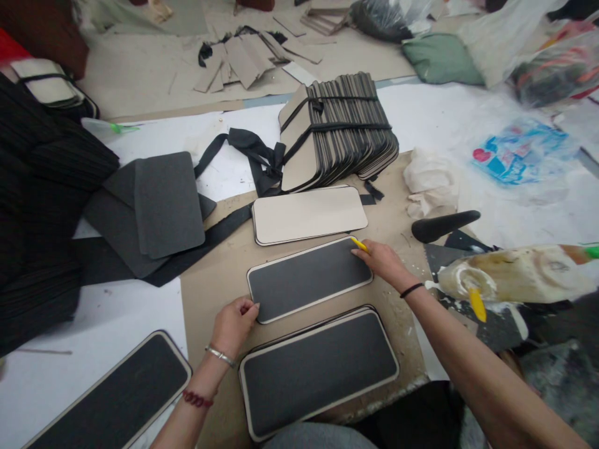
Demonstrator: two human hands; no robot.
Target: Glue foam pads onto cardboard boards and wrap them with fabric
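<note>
A rounded rectangular dark panel with a pale border [309,280] lies in front of me on brown board. My left hand [234,324] is closed in a pinch at its lower left edge. At the panel's upper right corner, my right hand [382,262] is closed around a small yellow stick-like tool [359,244], whose tip meets the border. Nearer to me lies a small stack topped by a similar dark panel [322,374]. Just beyond the middle panel sits a stack of beige-faced panels [311,215].
A strapped bundle of panels [346,131] stands behind. Grey sheets [168,206] and a tall dark stack [37,187] are at left, another dark panel [116,399] at lower left. On the right are a glue-smeared bottle [519,274], a yellow spatula [477,304] and a black handle-shaped object [444,226].
</note>
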